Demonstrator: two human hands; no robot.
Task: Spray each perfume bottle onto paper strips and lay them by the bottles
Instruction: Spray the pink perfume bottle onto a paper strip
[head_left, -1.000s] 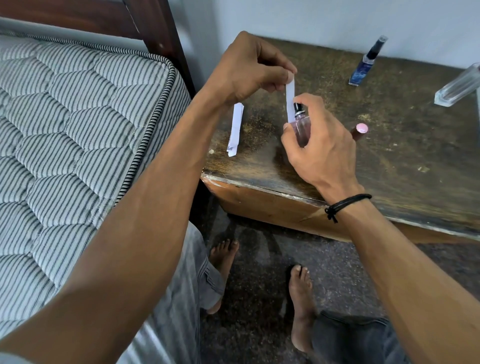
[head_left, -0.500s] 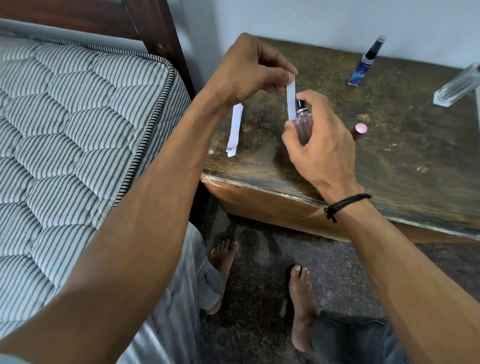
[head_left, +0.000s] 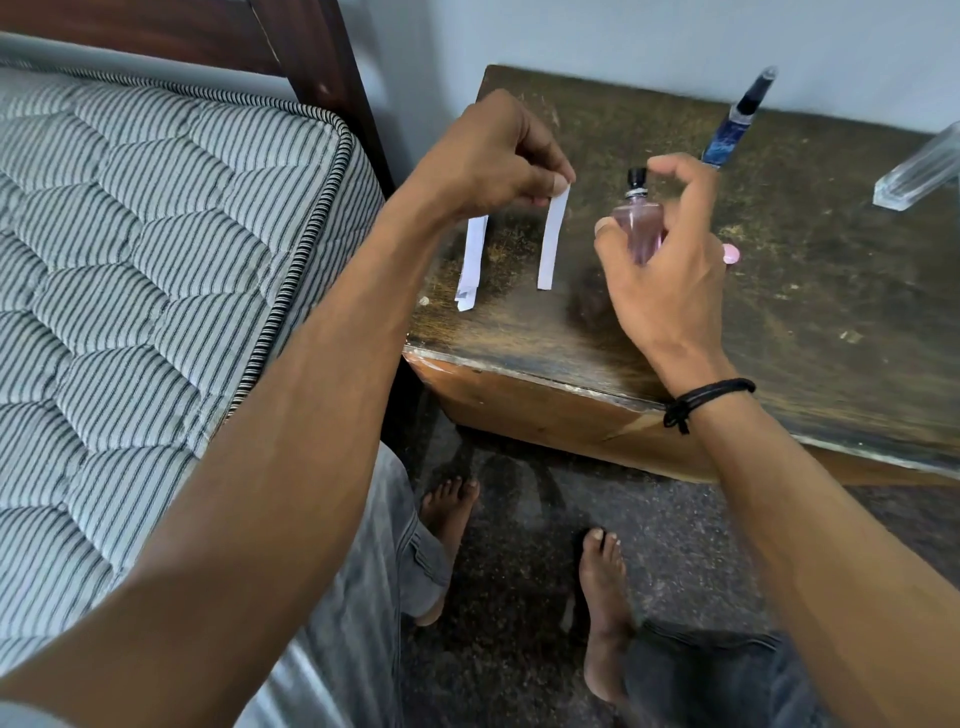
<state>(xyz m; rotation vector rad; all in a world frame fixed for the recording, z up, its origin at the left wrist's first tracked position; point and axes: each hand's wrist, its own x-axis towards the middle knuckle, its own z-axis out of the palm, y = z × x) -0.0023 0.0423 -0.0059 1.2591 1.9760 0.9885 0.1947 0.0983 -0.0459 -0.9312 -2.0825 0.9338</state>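
Bedroom corner, pale wall behind. Grey-striped quilted mattress (head_left: 156, 260) fills the left side; a worn dark wooden bedside table (head_left: 779, 312) stands just beside it.

The left hand (head_left: 488, 156) is closed in a pinch on the top end of a narrow white paper strip (head_left: 551, 239), which hangs down over the table. The right hand (head_left: 660, 280) grips a small pink glass perfume bottle with a black spray nozzle (head_left: 638, 228), held upright above the table. Its fingers are curled round the body and the index finger is lifted just beside the nozzle, not pressing it. Strip and bottle are near each other but apart.

A tall clear rectangular glass bottle (head_left: 919, 166) and a slim blue perfume bottle (head_left: 727, 135) wait at the back of the table. A stack of spare white strips (head_left: 472, 265) lies near the table's left edge, and a small round pink cap (head_left: 731, 254) sits right of the gripping hand.

Likely step: spraying this strip from the pink bottle.
- Turn the nozzle opening toward the strip's lower half.
- Leave a gap so the mist spreads rather than soaks.
- Give one short press.
- Pinch only the top end so the fingers stay dry.
- Then lay the strip beside the pink bottle, well clear of the spare stack so the unused paper picks up no scent.
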